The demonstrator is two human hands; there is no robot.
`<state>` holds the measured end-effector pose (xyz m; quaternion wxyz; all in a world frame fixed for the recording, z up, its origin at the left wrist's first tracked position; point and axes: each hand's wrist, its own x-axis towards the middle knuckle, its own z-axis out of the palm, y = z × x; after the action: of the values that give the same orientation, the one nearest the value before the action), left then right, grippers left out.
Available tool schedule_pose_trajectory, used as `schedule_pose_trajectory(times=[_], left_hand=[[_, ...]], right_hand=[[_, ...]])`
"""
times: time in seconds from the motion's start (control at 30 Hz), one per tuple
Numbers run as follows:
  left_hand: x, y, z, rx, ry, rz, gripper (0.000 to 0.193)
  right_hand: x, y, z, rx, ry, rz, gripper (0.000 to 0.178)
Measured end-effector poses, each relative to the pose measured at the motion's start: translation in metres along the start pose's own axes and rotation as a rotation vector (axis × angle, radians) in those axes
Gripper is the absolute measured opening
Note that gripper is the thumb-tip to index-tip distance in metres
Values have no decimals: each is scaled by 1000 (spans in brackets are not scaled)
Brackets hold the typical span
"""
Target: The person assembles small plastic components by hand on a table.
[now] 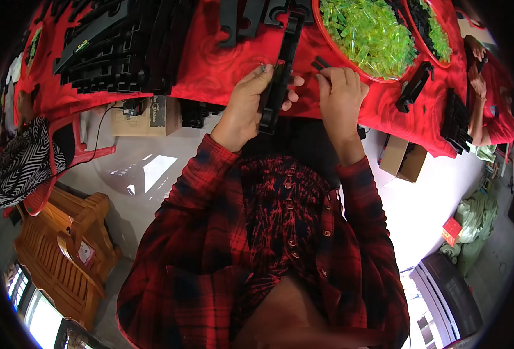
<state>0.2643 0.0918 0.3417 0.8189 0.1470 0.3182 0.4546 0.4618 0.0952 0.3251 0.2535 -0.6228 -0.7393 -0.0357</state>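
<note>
My left hand (246,104) is closed round a long black plastic strip (285,64), which tilts up and away from me over the table's near edge. To its right, my right hand (341,96) pinches a small black piece (321,63) between thumb and fingers. The small piece is apart from the strip, and its exact kind cannot be made out. Just beyond my right hand stands a red-rimmed basin (366,35) heaped with small translucent yellow-green plastic pieces.
A red cloth (210,70) covers the table. Stacked black plastic strips (117,52) lie at the left, and a single black part (415,87) lies at the right. Another basin (431,35) stands farther right. A co-worker's hand (477,81) shows at the right edge.
</note>
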Motion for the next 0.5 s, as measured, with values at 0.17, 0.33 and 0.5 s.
schedule_pose_trajectory(times=[0.17,0.33,0.5], left_hand=[[-6,-6,-5,-20,-13,-14,38],[-18,-12,-5,50,19,23,43],[-29,-18,-7,103,26,24,44]], right_hand=[[-9,3,2,-19,82,18,19],[-7,2,-3,-107,-22,83,19],[-8,8,0,-51,-21,-97,18]])
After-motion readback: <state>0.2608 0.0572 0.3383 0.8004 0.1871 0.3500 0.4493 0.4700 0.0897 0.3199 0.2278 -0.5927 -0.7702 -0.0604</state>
